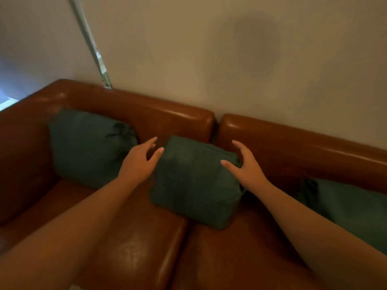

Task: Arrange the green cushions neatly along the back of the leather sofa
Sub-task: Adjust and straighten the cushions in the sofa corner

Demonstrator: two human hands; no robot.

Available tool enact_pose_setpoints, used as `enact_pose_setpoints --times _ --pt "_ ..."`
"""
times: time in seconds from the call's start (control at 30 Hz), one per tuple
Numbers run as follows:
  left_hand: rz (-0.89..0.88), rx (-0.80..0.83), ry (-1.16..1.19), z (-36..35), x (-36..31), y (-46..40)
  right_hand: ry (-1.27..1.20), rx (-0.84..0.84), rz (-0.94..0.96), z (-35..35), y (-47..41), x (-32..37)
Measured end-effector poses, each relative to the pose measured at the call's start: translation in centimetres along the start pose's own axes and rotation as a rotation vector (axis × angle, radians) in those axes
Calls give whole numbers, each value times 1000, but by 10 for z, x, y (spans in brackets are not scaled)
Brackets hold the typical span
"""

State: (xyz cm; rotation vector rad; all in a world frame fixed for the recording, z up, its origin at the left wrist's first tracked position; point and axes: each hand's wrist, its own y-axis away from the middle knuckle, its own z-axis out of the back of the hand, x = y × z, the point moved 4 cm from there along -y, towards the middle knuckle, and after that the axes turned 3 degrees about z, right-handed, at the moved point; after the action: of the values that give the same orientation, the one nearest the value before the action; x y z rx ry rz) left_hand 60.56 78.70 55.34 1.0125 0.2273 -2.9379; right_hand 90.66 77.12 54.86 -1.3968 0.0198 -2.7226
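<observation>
Brown leather sofa [134, 114] against wall, middle green cushion [194, 183] propped on backrest over the seat seam, long axis left-right, slightly skewed; left hand [139, 162] and right hand [246, 166] flank its upper corners, fingers spread, gripping nothing.

A brown leather sofa [129, 237] stands against the wall, its glossy backrest split into two sections with a gap between them. Three green cushions lie on its seat: the left cushion [88, 147] leans into the corner against the backrest, the middle cushion [194, 185] sits at the seam between the two seat pads, and the right cushion [351, 208] lies near the frame's edge.
</observation>
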Motion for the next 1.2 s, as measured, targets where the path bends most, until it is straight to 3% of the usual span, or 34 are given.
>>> enact_pose_setpoints --times 0.23,0.43,0.63,0.87,1.03,1.2 --pt "45 -75 -99 127 145 -24 -68 44 25 -132 -46 91" --pt "139 -63 -170 170 227 -50 -86 197 -4 -224 -91 132" --pt "171 -18 -213 161 276 -102 -89 263 -72 -287 -160 137" --pt "190 147 -199 133 313 -201 -188 369 -317 -350 -242 110" --pt "112 204 -167 103 321 -244 -98 383 -431 -380 -259 88" --pt "-78 342 -325 66 313 -279 -44 299 -479 -403 -267 83"
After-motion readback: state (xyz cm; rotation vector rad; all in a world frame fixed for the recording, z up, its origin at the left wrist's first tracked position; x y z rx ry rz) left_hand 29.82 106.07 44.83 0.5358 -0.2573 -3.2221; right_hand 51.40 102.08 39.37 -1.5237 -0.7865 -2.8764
